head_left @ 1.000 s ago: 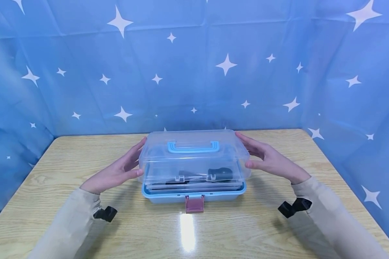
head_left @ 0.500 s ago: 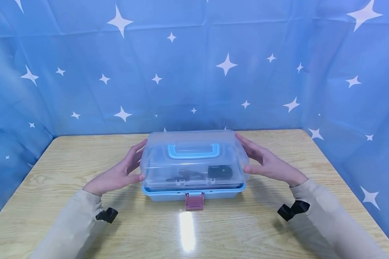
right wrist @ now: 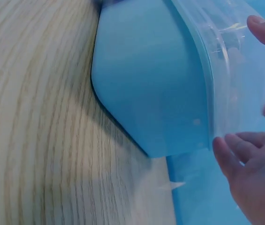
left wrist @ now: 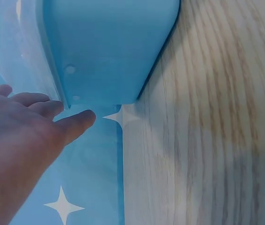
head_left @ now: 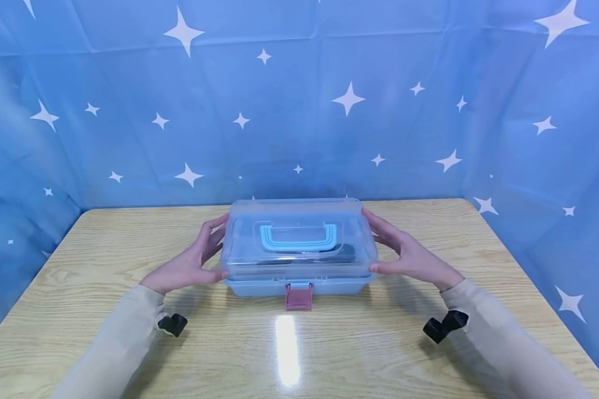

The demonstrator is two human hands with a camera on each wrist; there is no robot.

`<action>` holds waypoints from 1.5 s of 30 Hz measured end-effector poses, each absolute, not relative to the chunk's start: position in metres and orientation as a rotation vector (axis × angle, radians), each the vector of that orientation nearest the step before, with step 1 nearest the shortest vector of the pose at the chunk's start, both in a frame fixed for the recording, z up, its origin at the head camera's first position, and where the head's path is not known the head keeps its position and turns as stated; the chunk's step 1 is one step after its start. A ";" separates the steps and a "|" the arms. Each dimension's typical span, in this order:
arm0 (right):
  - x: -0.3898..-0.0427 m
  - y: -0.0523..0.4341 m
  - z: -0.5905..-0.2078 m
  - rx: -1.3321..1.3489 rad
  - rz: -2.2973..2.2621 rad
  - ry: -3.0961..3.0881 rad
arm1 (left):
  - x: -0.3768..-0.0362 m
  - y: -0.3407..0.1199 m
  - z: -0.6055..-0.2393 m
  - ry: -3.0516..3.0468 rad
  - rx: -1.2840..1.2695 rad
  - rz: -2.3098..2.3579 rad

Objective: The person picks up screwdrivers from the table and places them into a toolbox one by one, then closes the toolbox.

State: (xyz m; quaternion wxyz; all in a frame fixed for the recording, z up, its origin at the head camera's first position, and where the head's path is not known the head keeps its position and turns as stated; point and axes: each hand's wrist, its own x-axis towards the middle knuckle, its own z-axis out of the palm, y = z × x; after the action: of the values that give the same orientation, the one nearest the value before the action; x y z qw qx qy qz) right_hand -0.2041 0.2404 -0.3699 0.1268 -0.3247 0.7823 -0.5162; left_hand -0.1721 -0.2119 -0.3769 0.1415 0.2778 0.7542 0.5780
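Hands, left hand (head_left: 187, 267) and right hand (head_left: 411, 256), fingers spread straight, press the clear lid (head_left: 299, 235) down onto its blue box (head_left: 259, 287) on the bench (head_left: 105, 244).

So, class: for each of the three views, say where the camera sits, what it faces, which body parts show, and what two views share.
Head: worn on the head, facing forward and down at the box on the table; left hand, right hand and sleeves show.
Left wrist: beside the box's blue base; fingers show.
Right wrist: beside the box's other end; fingers show.
Shared: both wrist views show the clear lid and the wood grain.
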 end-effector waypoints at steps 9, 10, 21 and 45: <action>-0.204 0.243 -0.370 -0.946 -1.505 2.331 | -0.174 -0.212 -0.382 2.165 0.798 1.698; -0.202 0.243 -0.371 -0.937 -1.497 2.367 | -0.174 -0.213 -0.382 2.170 0.797 1.695; -0.174 0.235 -0.354 -1.223 -1.417 2.780 | -0.169 -0.209 -0.369 2.363 0.848 1.567; -0.128 0.176 -0.376 -1.574 -1.343 2.486 | -0.180 -0.184 -0.350 2.499 0.601 1.424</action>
State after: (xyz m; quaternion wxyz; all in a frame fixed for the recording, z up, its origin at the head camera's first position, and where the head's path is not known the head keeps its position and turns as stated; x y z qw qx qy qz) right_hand -0.1281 0.1762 -0.3762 -0.0464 -0.4863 0.7677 -0.4148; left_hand -0.1798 -0.1835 -0.3504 0.1016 0.2034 0.8461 0.4820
